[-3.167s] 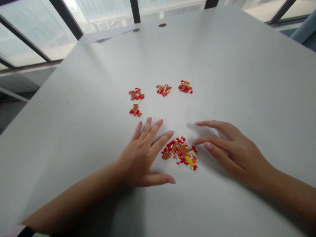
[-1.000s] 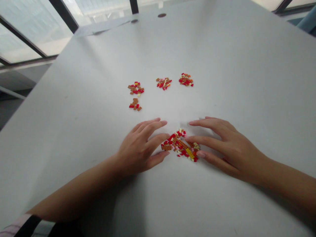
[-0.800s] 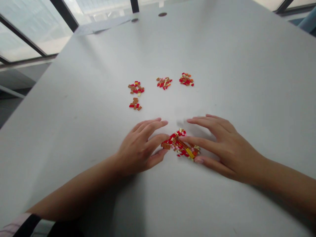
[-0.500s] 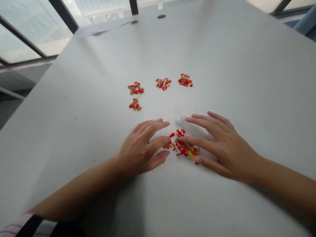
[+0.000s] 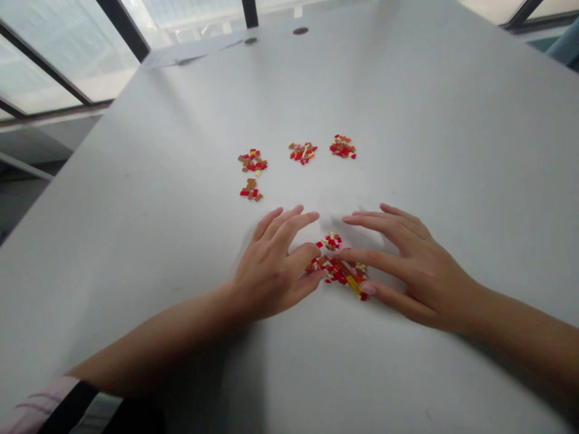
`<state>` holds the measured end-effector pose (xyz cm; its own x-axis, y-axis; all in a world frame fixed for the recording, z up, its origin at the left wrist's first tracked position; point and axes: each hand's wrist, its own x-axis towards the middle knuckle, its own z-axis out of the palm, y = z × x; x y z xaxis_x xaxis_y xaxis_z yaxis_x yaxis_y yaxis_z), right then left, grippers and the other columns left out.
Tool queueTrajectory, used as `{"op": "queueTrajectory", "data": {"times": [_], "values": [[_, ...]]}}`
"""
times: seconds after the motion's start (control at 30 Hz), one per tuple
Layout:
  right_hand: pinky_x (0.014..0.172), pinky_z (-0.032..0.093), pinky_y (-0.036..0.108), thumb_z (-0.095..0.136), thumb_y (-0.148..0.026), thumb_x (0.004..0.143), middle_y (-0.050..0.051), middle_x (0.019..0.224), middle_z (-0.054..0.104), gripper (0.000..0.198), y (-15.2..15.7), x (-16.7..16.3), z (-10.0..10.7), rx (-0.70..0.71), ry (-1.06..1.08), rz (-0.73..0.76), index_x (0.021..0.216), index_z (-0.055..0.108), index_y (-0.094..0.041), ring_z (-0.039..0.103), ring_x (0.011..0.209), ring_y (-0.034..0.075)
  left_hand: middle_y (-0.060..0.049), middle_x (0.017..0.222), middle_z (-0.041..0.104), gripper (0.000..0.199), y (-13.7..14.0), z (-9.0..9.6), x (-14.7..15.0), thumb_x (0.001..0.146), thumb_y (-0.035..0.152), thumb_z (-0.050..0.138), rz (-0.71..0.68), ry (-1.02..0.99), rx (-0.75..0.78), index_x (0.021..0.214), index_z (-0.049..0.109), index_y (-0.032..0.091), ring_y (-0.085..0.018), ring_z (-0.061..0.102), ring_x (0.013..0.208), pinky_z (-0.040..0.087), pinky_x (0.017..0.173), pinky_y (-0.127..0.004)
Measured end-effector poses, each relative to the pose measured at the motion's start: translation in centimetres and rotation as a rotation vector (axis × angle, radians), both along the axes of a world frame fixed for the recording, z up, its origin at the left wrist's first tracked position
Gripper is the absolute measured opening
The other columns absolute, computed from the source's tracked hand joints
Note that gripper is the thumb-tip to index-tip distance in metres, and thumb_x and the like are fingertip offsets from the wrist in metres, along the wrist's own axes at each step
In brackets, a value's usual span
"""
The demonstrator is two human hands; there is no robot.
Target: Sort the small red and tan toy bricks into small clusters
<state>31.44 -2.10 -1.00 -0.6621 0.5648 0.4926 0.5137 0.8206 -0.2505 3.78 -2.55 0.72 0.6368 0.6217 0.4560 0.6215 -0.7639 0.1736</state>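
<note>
The loose pile of small toy bricks [image 5: 335,275] in red, brown, cream and orange lies on the white surface [image 5: 172,163] between the person's hands, partly covered by their fingers. The left grip [image 5: 274,271] comes in at the pile's left edge, index finger bent and thumb tip near it; whether any brick is pinched there I cannot tell. The right grip [image 5: 418,271] has its index finger stretched over the top of the pile and its thumb beside the yellow brick [image 5: 353,283] at the near right edge, the 2 digits spread apart; whether they clasp a piece I cannot tell either. Farther off sit 4 smaller groups: the far-left cluster [image 5: 246,161], the near-left cluster [image 5: 250,189] just in front of it, the middle cluster [image 5: 302,153] and the right cluster [image 5: 342,147], all well apart from the right grip
</note>
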Motion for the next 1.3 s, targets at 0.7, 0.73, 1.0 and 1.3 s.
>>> {"op": "queueTrajectory", "data": {"times": [0.7, 0.73, 1.0, 1.3], "values": [[0.126, 0.037, 0.059, 0.058, -0.029, 0.102, 0.012, 0.154, 0.061, 0.030, 0.25, 0.09, -0.18, 0.021, 0.041, -0.005, 0.129, 0.070, -0.029, 0.057, 0.144, 0.030, -0.020, 0.144, 0.068, 0.014, 0.19, -0.10, 0.78, 0.104, 0.024, 0.063, 0.024, -0.062, -0.027, 0.097, 0.073, 0.017, -0.035, 0.062, 0.143, 0.048, 0.121, -0.058], [0.127, 0.037, 0.058, 0.058, -0.029, 0.102, 0.013, 0.154, 0.061, 0.030, 0.24, 0.09, -0.17, 0.024, 0.040, -0.003, 0.130, 0.070, -0.029, 0.057, 0.144, 0.030, -0.020, 0.144, 0.068, 0.013, 0.21, -0.11, 0.75, 0.104, 0.024, 0.064, 0.021, -0.055, -0.029, 0.098, 0.074, 0.017, -0.036, 0.062, 0.143, 0.047, 0.122, -0.059], [0.127, 0.036, 0.060, 0.058, -0.030, 0.102, 0.011, 0.154, 0.061, 0.030, 0.18, 0.22, -0.17, -0.003, 0.035, -0.013, 0.129, 0.071, -0.031, 0.057, 0.144, 0.030, -0.017, 0.146, 0.068, 0.011, 0.26, -0.23, 0.66, 0.105, 0.024, 0.066, 0.031, -0.036, -0.035, 0.101, 0.074, 0.019, -0.033, 0.062, 0.143, 0.047, 0.123, -0.057], [0.127, 0.036, 0.057, 0.056, -0.029, 0.104, 0.014, 0.151, 0.062, 0.028, 0.27, 0.06, -0.16, 0.037, 0.042, 0.001, 0.128, 0.070, -0.027, 0.058, 0.142, 0.030, -0.019, 0.144, 0.069, 0.014, 0.38, -0.17, 0.51, 0.104, 0.027, 0.069, 0.025, -0.092, -0.040, 0.098, 0.076, 0.018, -0.035, 0.064, 0.141, 0.048, 0.122, -0.058]]}}
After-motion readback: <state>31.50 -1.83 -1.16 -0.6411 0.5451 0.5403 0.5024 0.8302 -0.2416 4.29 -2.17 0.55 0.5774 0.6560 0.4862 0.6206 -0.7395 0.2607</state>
